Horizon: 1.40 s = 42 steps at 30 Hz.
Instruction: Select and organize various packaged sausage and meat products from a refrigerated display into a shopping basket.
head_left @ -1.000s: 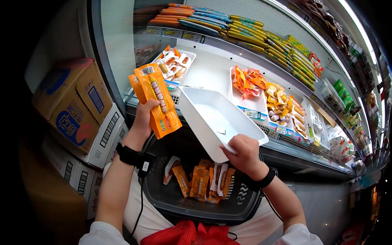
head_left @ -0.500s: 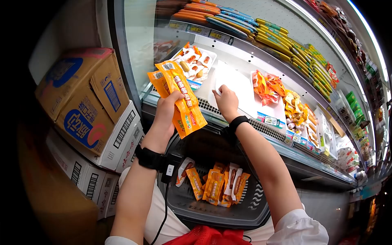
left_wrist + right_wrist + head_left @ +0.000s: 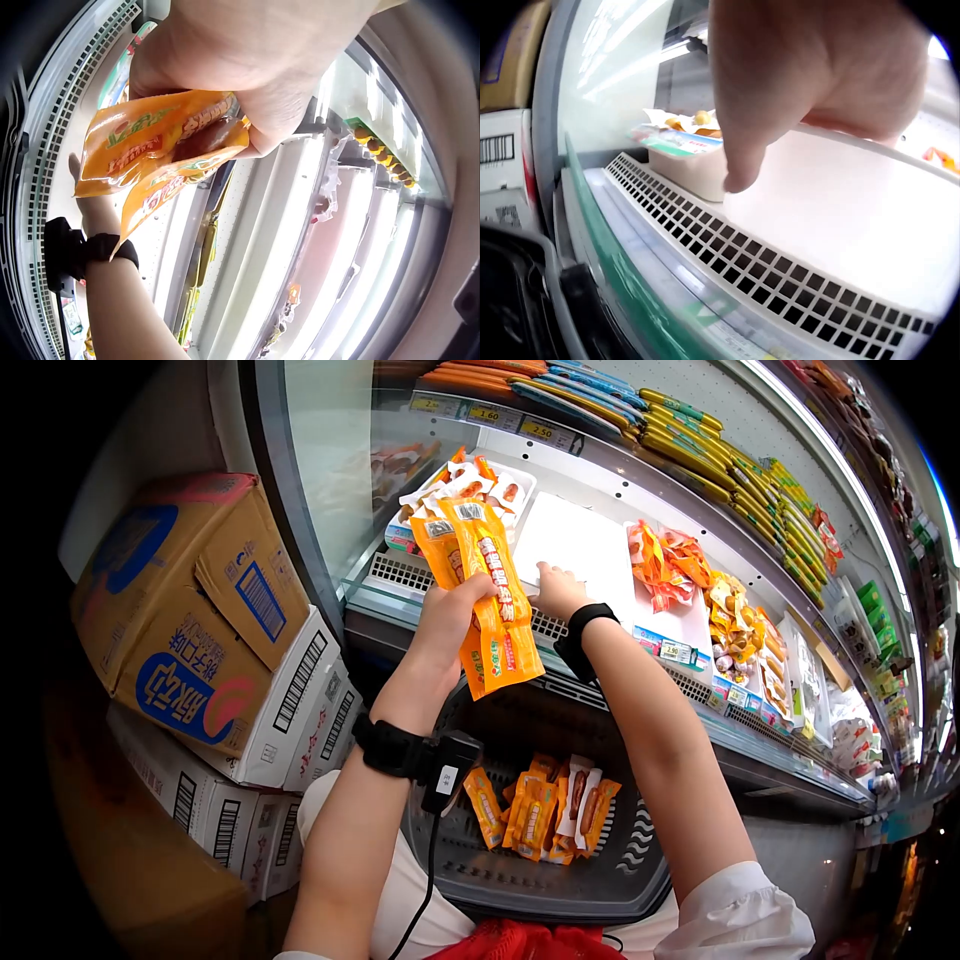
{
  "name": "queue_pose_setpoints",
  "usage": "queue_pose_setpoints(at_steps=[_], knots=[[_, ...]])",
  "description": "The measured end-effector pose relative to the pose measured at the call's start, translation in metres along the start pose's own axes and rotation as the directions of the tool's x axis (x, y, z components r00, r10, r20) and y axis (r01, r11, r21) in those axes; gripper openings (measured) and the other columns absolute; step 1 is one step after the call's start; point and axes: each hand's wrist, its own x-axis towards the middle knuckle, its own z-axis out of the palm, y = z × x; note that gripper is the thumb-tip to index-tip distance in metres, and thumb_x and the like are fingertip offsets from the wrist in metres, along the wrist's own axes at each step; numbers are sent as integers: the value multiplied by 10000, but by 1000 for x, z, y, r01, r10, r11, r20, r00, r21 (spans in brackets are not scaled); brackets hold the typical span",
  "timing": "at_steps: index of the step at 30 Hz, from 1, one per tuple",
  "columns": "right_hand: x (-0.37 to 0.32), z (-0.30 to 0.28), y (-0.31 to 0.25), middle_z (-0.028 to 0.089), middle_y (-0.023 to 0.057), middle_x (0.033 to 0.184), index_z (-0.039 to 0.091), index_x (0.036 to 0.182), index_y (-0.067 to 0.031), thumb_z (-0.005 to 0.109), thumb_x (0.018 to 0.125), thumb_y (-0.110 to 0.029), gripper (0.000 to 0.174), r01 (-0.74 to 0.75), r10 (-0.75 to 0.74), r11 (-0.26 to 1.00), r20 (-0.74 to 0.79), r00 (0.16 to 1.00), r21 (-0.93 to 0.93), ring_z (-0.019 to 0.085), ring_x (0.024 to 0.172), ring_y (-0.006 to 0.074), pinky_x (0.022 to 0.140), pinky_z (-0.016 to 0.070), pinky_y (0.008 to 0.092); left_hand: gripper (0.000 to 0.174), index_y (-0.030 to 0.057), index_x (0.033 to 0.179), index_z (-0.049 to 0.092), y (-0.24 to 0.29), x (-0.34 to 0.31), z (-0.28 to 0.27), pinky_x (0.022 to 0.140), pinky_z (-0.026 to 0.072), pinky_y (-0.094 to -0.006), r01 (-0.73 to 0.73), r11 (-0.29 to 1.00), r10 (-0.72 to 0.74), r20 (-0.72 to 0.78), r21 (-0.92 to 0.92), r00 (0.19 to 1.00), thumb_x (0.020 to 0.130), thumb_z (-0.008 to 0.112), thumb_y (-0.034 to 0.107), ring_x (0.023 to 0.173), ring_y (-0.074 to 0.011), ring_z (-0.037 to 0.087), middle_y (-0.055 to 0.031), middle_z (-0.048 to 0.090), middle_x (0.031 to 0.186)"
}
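Two orange sausage packs (image 3: 496, 610) are in my left hand (image 3: 452, 618), thumb across their front. They hang upright above the basket, in front of the display shelf. Seen from the left wrist, the packs (image 3: 146, 146) fan apart at their lower ends. My right hand (image 3: 562, 592) is at the near edge of a white tray (image 3: 570, 540), which lies bottom up on the shelf. In the right wrist view the thumb points down along the tray's side (image 3: 840, 202); the other fingers are mostly hidden behind the palm.
Below the hands, a black basket (image 3: 540, 895) holds several sausage packs (image 3: 535, 815). Trays of white-wrapped sausages (image 3: 470, 485) and orange-red packs (image 3: 668, 565) flank the overturned tray. A slotted grille (image 3: 735, 259) runs along the shelf front. Cardboard boxes (image 3: 190, 610) are stacked left.
A second ago my right hand held the white tray tilted over the basket; now it lies bottom up on the shelf. The sausage packs in my left hand have shifted right, nearer the right hand.
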Motion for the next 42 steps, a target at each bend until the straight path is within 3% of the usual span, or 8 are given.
queue_pose_setpoints(at_steps=[8, 10, 15, 22, 27, 30, 34, 42], knots=[[-22, -28, 7, 488, 223, 1152, 397, 1207, 24, 561, 791, -411, 624, 113, 1, 872, -234, 972, 476, 498, 1023, 320, 852, 409, 351, 327, -31, 1015, 483, -8, 3, 1, 761, 457, -297, 29, 999, -27, 57, -34, 998, 722, 554, 96, 814, -185, 581, -98, 568, 893], [-37, -41, 8, 563, 210, 1035, 487, 1130, 14, 523, 817, -410, 528, 77, -148, 689, 36, 988, 721, 558, 910, 302, 785, 439, 353, 330, -36, 1024, 478, -16, 0, 5, 772, 450, -297, 40, 999, -39, 62, -24, 997, 729, 545, 95, 829, -188, 578, -101, 568, 901], [-86, -28, 20, 490, 262, 1077, 425, 1135, 51, 573, 762, -348, 566, -160, 149, 984, 134, 980, 81, 510, 991, 370, 815, 442, 397, 330, -48, 1024, 474, -34, -5, 9, 808, 425, -305, 86, 996, -85, 79, -20, 993, 736, 537, 99, 868, -193, 565, -114, 565, 930], [-96, 31, 61, 384, 349, 1091, 373, 1053, 133, 570, 650, -108, 509, -21, 60, 994, -389, 919, 103, 436, 1024, 449, 887, 392, 406, 329, -53, 1032, 484, -40, -21, 17, 798, 439, -303, 82, 996, -85, 95, 37, 992, 741, 569, 75, 870, -188, 568, -114, 571, 944], [-84, 28, 70, 332, 331, 1151, 394, 1067, 128, 542, 695, -96, 460, -329, 360, 922, -141, 922, 203, 435, 1012, 460, 896, 384, 401, 289, -49, 1010, 514, -41, -19, 15, 773, 454, -296, 80, 996, -84, 151, 37, 985, 759, 576, 81, 835, -189, 590, -113, 591, 933], [-78, 20, 52, 460, 274, 1055, 477, 1013, 97, 518, 788, -206, 381, -221, 400, 876, -391, 829, 428, 519, 927, 386, 839, 412, 393, 288, -44, 1010, 513, -38, -18, 12, 768, 457, -290, 91, 995, -94, 158, 29, 983, 759, 586, 76, 835, -184, 590, -109, 591, 933], [-126, -26, -18, 540, 122, 1095, 422, 1178, -2, 322, 913, -405, 492, -215, -44, -274, 211, 976, 937, 544, 960, 212, 838, 428, 339, 301, -15, 1025, 517, -46, -14, 12, 738, 468, -279, -14, 987, -16, 186, 158, 982, 750, 621, 52, 844, -163, 592, -90, 598, 953], [-214, -25, 4, 502, 96, 1166, 356, 1247, -63, 277, 916, -429, 500, -299, -171, -370, 252, 952, 879, 524, 1030, 213, 881, 421, 384, 348, 7, 1005, 535, -78, -33, 27, 736, 469, -291, -320, 741, 87, 388, 591, 917, 690, 670, 65, 822, -187, 609, -106, 626, 888]])
